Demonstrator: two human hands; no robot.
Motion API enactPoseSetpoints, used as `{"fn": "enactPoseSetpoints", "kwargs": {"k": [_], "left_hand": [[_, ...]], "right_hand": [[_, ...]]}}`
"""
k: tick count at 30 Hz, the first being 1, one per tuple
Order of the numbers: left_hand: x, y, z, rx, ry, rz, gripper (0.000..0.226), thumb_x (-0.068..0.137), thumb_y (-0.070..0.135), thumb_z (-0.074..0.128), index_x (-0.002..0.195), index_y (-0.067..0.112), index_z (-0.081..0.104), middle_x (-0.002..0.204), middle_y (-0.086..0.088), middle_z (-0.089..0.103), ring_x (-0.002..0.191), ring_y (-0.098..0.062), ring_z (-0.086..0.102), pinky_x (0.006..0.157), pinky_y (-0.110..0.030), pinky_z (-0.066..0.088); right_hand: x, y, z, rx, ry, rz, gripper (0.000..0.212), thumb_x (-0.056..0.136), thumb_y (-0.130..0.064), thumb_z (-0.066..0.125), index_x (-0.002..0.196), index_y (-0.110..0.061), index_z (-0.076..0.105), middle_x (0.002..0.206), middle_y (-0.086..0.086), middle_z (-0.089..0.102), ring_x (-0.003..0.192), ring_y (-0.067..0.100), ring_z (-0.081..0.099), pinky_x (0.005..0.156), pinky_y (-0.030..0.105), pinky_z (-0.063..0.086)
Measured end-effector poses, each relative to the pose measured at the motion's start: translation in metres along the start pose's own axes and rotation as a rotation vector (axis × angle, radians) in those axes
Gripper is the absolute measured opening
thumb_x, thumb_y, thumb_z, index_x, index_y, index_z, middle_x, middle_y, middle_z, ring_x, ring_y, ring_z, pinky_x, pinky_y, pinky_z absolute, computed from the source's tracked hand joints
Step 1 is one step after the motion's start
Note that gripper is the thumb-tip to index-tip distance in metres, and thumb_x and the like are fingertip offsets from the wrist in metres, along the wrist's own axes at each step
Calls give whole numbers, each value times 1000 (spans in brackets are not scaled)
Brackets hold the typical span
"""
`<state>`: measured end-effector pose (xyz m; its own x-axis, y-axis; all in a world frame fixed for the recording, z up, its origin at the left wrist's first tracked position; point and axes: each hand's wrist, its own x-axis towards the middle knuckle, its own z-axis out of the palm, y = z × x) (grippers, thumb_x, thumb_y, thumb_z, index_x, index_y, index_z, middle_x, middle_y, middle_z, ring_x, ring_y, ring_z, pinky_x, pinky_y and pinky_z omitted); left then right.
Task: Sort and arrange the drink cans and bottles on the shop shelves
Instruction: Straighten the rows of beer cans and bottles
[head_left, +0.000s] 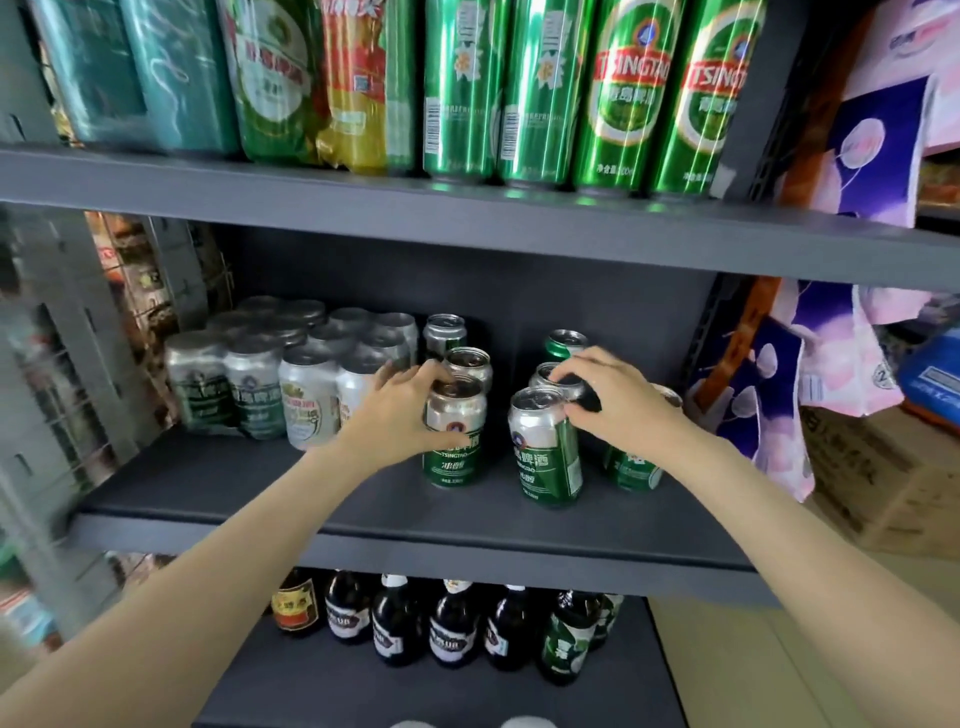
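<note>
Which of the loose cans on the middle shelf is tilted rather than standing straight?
The front can under the right hand: it leans with its top toward the left. The can that the left hand grips stands upright.

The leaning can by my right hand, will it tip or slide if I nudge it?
The leaning can already tilts, so it may topple. Smooth metal on the flat shelf probably slides easily. On its side, it would likely roll.
</note>
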<state>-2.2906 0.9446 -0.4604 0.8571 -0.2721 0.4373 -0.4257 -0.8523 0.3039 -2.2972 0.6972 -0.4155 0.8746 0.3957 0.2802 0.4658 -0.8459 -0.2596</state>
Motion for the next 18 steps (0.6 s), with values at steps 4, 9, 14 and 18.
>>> {"fn": "enactPoseSetpoints", "kwargs": {"k": [4,9,14,18], "left_hand": [[3,11,13,-8,32,-83,61,75,39,72,117,8,40,105,1,55,112,-18,52,115,-32,4],[2,7,17,-23,55,-84,59,76,36,72,115,6,40,111,-4,58,110,-20,52,114,-34,7],[0,12,14,-29,50,-86,59,76,33,73,116,4,40,113,-5,56,109,-21,52,112,-31,9],[2,9,5,35,11,-102,62,74,40,73,117,8,41,113,-5,58,113,-21,52,113,-33,4]], "right_hand": [[5,-2,5,-18,-131,-87,37,78,-5,56,110,-23,54,107,-16,51,103,16,51,92,39,43],[-11,2,4,90,-70,-31,24,75,-21,65,95,-17,52,100,-6,56,94,18,54,81,39,50],[-24,6,11,102,-7,57,48,68,-40,78,86,-18,40,79,-10,47,68,7,42,57,21,33],[-21,3,1,-1,-89,125,45,72,-40,74,92,-18,40,79,-8,49,72,13,46,56,23,32]]}}
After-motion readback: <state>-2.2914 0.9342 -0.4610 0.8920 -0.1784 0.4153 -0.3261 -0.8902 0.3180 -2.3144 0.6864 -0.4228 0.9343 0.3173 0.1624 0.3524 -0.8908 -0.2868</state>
